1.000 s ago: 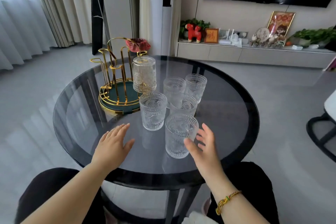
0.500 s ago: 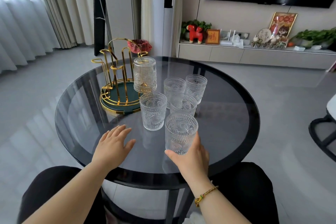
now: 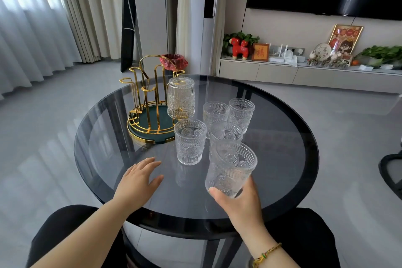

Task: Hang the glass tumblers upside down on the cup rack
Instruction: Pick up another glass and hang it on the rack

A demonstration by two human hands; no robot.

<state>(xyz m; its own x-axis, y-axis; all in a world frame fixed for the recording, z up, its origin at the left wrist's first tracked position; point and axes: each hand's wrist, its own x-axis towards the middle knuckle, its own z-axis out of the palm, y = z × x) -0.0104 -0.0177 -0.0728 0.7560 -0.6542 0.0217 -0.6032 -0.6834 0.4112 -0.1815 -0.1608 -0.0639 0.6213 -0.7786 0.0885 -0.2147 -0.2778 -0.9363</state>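
Note:
My right hand point(image 3: 241, 202) grips the base of an embossed glass tumbler point(image 3: 231, 169), lifted off the table and tilted with its mouth up and away from me. My left hand point(image 3: 139, 180) rests flat and open on the glass tabletop point(image 3: 278, 159). Several more tumblers stand upright behind: a near one point(image 3: 190, 141), a middle one point(image 3: 226, 134) and two at the back point(image 3: 215, 112) point(image 3: 241, 111). The gold cup rack point(image 3: 150, 102) with a green base stands at the far left. One tumbler point(image 3: 181, 97) hangs upside down on its right prong.
The round dark glass table has a black rim close to my lap. Beyond it lie grey floor, curtains at the left, a red bin point(image 3: 173, 62) behind the rack, and a low cabinet point(image 3: 304, 72) with ornaments under a wall screen. A dark chair edge point(image 3: 391, 172) shows at the right.
My right hand closed around the nearest tumbler, then lifted it off the table and tilted it. My left hand stayed flat on the tabletop.

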